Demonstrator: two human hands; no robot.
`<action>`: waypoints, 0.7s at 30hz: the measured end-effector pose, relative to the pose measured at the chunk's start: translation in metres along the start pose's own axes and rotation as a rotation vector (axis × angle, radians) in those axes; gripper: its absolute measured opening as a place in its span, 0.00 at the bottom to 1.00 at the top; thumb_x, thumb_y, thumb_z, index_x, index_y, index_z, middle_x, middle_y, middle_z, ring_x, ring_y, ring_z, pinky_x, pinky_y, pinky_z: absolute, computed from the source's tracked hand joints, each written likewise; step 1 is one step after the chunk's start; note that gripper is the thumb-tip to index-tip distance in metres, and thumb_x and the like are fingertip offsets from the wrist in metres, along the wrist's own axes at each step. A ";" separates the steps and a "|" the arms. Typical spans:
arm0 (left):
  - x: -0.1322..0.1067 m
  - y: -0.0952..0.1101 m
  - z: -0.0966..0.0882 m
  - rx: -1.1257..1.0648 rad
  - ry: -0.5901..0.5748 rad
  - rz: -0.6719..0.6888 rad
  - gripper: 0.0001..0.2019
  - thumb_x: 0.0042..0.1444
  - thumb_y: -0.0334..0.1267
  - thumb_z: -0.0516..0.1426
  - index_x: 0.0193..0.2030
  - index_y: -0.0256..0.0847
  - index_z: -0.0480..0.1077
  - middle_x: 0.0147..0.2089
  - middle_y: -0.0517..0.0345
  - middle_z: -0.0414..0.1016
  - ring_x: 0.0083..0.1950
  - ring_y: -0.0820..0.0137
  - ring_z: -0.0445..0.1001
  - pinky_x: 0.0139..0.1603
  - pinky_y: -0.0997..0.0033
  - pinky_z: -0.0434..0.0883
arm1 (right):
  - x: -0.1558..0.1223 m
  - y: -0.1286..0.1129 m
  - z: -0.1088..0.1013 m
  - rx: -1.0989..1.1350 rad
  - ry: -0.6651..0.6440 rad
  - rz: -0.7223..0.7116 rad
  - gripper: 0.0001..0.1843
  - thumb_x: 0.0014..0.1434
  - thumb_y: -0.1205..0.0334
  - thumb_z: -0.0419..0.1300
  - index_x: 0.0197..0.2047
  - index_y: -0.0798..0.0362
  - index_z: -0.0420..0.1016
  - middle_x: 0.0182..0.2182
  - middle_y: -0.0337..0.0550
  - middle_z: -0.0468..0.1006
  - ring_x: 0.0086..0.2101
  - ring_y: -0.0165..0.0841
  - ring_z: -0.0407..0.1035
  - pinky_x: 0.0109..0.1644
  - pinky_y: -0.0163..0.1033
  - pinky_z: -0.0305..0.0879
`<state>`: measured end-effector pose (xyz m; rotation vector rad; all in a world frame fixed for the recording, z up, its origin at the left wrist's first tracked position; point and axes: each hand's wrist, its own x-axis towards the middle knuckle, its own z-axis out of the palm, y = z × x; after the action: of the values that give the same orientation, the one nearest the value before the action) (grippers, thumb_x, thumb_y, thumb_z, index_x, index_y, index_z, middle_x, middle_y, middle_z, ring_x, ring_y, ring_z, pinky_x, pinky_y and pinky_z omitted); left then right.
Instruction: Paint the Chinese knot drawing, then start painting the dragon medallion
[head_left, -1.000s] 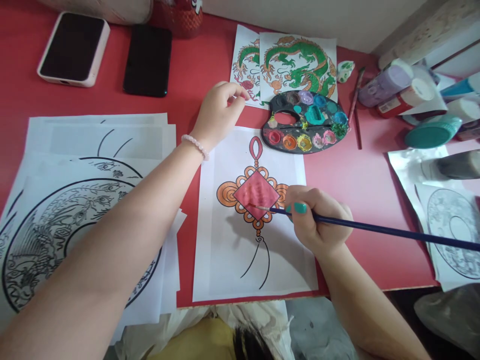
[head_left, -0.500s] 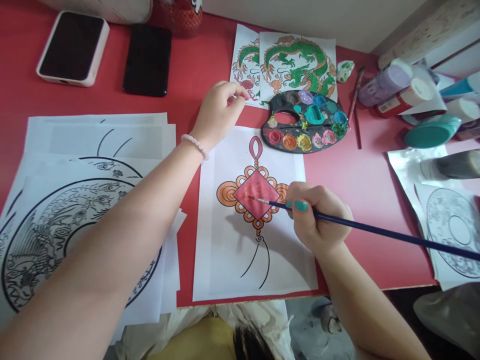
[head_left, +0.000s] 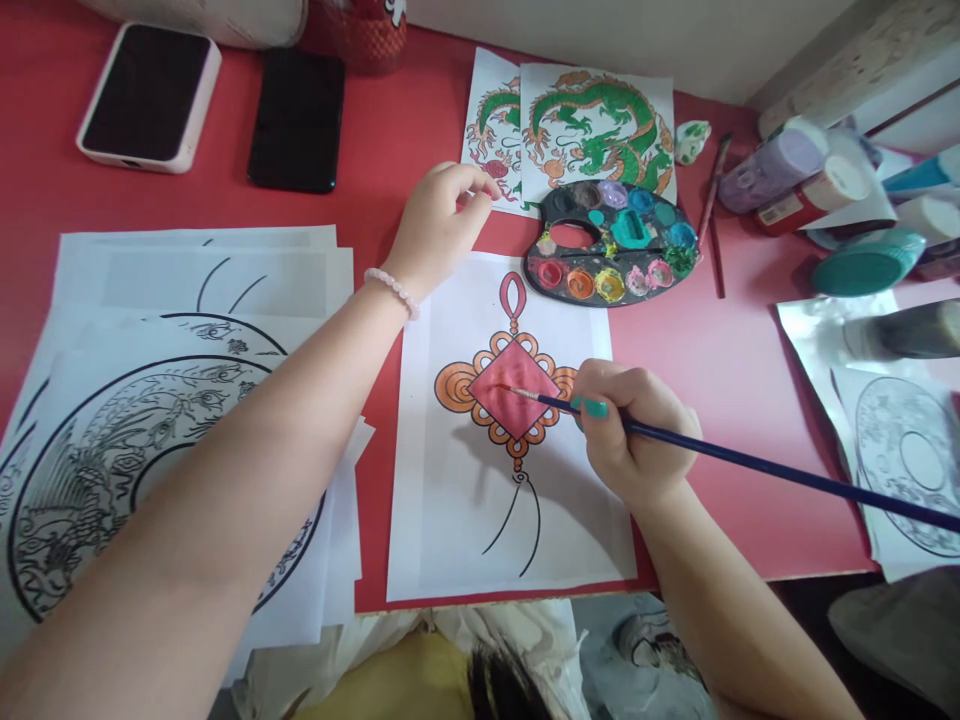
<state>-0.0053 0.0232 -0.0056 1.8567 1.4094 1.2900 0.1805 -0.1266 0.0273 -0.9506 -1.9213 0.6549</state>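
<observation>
My right hand (head_left: 637, 430) grips a dark blue paintbrush (head_left: 757, 462), its long handle slanting out past the right edge. The bristles touch the red diamond (head_left: 516, 408) in the middle of a knot drawing on a white sheet (head_left: 442, 530). Orange loops surround the diamond, and two uncoloured curved lines hang below it. Over the sheet's top left corner rests my left hand (head_left: 450, 215), loosely bent, with a gap between thumb and fingers and nothing seen in it. Right of that hand, a dark paint palette (head_left: 559, 277) with several coloured wells overlaps the sheet's top edge.
Line-drawing sheets (head_left: 300, 290) lie under my left forearm. Farther back are a black phone (head_left: 296, 120), a white-framed device (head_left: 146, 95) and green dragon pictures (head_left: 600, 125). Paint bottles (head_left: 776, 165) and another brush (head_left: 712, 200) lie at the right. The red table's (head_left: 720, 380) front edge is near me.
The brush tip has shifted slightly up and left on the red diamond, and my right hand has moved a little with it. My left hand stays in place.
</observation>
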 end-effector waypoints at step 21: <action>-0.002 0.003 -0.003 0.018 -0.038 -0.017 0.09 0.54 0.32 0.50 0.31 0.46 0.70 0.40 0.59 0.76 0.46 0.65 0.72 0.48 0.65 0.69 | 0.015 0.036 -0.030 -0.464 0.383 0.240 0.01 0.58 0.65 0.55 0.34 0.52 0.65 0.27 0.40 0.70 0.27 0.30 0.67 0.30 0.37 0.61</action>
<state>-0.0064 0.0202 -0.0031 1.8666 1.4185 1.2319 0.2145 -0.0913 0.0219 -1.4952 -1.6518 0.1312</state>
